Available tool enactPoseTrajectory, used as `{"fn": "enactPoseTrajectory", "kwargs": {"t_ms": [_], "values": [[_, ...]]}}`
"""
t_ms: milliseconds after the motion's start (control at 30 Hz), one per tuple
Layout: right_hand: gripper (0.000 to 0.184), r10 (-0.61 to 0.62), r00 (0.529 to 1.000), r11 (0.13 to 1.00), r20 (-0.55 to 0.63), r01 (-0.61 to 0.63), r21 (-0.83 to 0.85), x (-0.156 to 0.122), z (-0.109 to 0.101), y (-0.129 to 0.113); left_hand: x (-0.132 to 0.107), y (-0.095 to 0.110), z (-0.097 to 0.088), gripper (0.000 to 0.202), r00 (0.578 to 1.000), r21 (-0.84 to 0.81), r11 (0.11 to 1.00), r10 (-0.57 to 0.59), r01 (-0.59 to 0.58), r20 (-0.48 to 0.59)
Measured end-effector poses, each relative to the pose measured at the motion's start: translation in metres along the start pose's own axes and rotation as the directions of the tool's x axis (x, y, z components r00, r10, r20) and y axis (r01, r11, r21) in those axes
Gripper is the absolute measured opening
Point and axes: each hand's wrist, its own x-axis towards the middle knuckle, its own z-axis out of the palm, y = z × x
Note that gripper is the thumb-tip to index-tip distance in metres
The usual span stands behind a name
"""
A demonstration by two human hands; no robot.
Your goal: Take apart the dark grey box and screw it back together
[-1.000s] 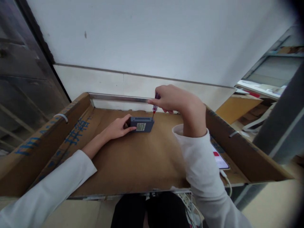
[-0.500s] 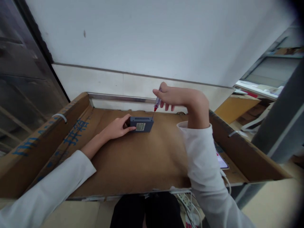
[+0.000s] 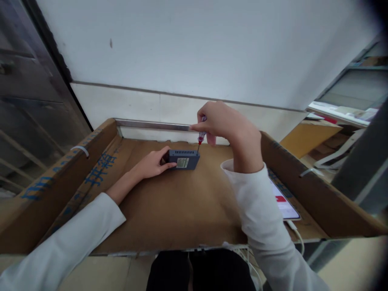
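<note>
The left forearm (image 3: pixel 129 184) slanted inward, the left hand (image 3: pixel 154 163) gripping between thumb and fingers. The right hand (image 3: pixel 222 121) was raised higher, bent sharply inward at the wrist (image 3: pixel 247 147), fingers curled.

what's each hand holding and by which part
The left hand grips the dark box by its left end; the right hand holds the screwdriver by its handle.

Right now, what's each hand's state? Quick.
Left hand: grip closed on the left end of the dark box.
Right hand: grip closed on the screwdriver, its tip at the box's top right corner.
</note>
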Motion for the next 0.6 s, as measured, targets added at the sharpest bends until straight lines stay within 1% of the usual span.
{"fn": "enactPoseTrajectory", "kwargs": {"t_ms": [100, 167, 233, 300, 367, 400, 433, 500, 567, 600], "values": [[0.025, 0.01, 0.999, 1.0, -0.053, -0.011, -0.029, 0.002, 0.002, -0.003, 0.0, 0.0, 0.0, 0.033, 1.0, -0.009, 1.0, -0.007, 0.007, 0.011], [0.026, 0.056, 0.997, 0.997, -0.059, -0.059, -0.047, 0.005, 0.003, -0.002, 0.001, 0.0, 0.0, 0.034, 1.0, -0.013, 1.0, -0.012, 0.012, 0.011], [0.029, 0.116, 0.993, 0.991, -0.037, -0.118, -0.066, 0.008, 0.002, 0.001, 0.0, 0.0, 0.0, 0.034, 1.0, -0.015, 1.0, -0.019, 0.019, 0.009], [0.035, 0.139, 0.99, 0.988, 0.017, -0.137, -0.073, 0.01, -0.001, 0.004, 0.0, 0.001, -0.001, 0.034, 1.0, -0.013, 1.0, -0.027, 0.027, 0.012], [0.04, 0.112, 0.987, 0.993, 0.112, -0.107, -0.047, 0.011, -0.005, 0.009, 0.0, 0.002, -0.002, 0.035, 0.999, -0.004, 0.999, -0.038, 0.038, 0.019], [0.039, 0.086, 0.981, 0.996, 0.174, -0.084, -0.021, 0.011, -0.008, 0.012, 0.0, 0.002, -0.002, 0.035, 0.999, 0.003, 0.999, -0.042, 0.042, 0.023], [0.036, 0.057, 0.971, 0.998, 0.231, -0.061, 0.01, 0.01, -0.01, 0.016, -0.001, 0.002, -0.003, 0.036, 0.999, 0.015, 0.999, -0.043, 0.042, 0.027], [0.021, -0.003, 0.949, 0.997, 0.314, -0.022, 0.074, 0.009, -0.015, 0.024, -0.001, 0.002, -0.004, 0.037, 0.999, 0.051, 0.998, -0.034, 0.032, 0.033], [0.008, -0.062, 0.941, 0.991, 0.334, 0.018, 0.131, 0.007, -0.018, 0.03, -0.001, 0.002, -0.005, 0.038, 0.999, 0.097, 0.995, -0.018, 0.015, 0.036], [0.006, -0.079, 0.937, 0.989, 0.341, 0.031, 0.144, 0.007, -0.019, 0.033, -0.001, 0.001, -0.005, 0.039, 0.999, 0.117, 0.993, -0.013, 0.009, 0.038]]}}
